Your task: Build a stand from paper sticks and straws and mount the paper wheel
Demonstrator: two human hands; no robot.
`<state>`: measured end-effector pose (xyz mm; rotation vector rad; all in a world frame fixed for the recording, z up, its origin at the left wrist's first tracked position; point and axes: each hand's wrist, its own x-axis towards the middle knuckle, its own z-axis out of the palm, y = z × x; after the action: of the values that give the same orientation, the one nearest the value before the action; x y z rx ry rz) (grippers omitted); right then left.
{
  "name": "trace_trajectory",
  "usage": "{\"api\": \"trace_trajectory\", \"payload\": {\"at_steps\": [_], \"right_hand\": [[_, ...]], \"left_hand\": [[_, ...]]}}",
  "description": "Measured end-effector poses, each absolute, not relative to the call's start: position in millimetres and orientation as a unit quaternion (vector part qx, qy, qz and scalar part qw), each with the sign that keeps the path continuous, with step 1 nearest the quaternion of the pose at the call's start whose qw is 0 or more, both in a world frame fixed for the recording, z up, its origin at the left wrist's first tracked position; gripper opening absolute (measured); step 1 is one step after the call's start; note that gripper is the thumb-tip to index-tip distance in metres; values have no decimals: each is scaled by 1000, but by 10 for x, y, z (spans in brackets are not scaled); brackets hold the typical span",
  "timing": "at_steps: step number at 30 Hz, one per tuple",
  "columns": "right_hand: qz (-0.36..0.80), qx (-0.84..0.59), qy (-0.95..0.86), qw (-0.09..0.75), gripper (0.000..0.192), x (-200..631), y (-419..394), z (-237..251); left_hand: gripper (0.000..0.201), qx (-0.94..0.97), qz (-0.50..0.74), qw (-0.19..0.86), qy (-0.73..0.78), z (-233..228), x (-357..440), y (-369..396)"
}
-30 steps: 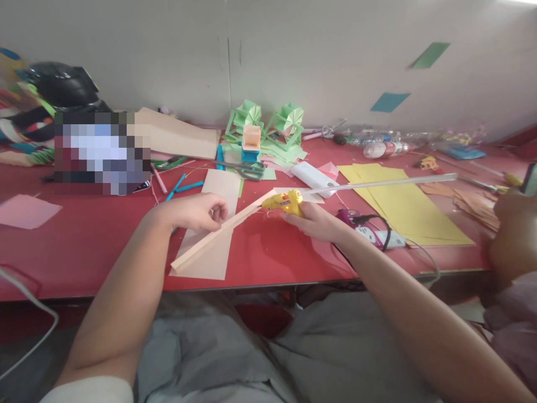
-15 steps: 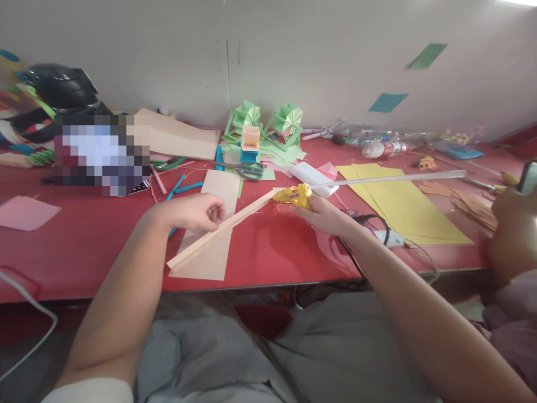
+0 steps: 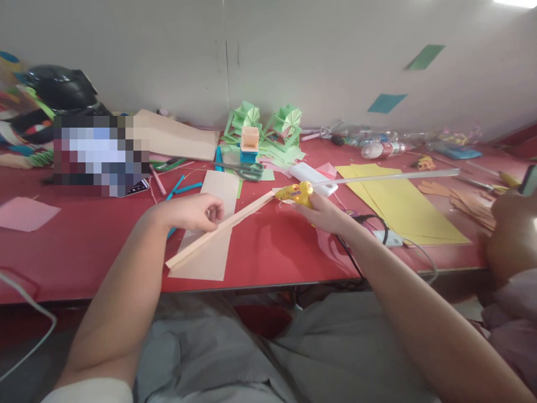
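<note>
My right hand (image 3: 325,212) is closed around a yellow hot glue gun (image 3: 298,193), and a long clear glue stick (image 3: 390,176) juts from its back. The gun's nozzle is at the far end of a long folded strip of peach paper (image 3: 247,210). My left hand (image 3: 197,211) is closed, its fingertips pinching or pressing that strip near its middle. Under the strip lies a flat peach sheet (image 3: 213,254) on the red table.
Scissors (image 3: 249,169) lie behind the sheet, near green folded paper models (image 3: 287,118) and a small peach-and-blue box (image 3: 250,140). Yellow sheets (image 3: 403,207) and plastic bottles (image 3: 381,149) are to the right. Another person's hand (image 3: 514,207) holds a phone at the right edge.
The glue gun in my right hand has shifted very slightly to the right at the strip's end. My left hand stays in place on the strip.
</note>
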<state>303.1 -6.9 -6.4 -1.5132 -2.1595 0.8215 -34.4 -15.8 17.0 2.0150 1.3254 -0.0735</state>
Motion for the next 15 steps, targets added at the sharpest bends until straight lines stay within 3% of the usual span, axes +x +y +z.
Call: {"api": "trace_trajectory", "payload": {"at_steps": [6, 15], "right_hand": [[280, -592, -732, 190, 29, 3039, -120, -3], [177, -666, -654, 312, 43, 3078, -236, 4]], "left_hand": [[20, 781, -28, 350, 516, 179, -358, -161], [14, 783, 0, 350, 513, 252, -450, -179]]}}
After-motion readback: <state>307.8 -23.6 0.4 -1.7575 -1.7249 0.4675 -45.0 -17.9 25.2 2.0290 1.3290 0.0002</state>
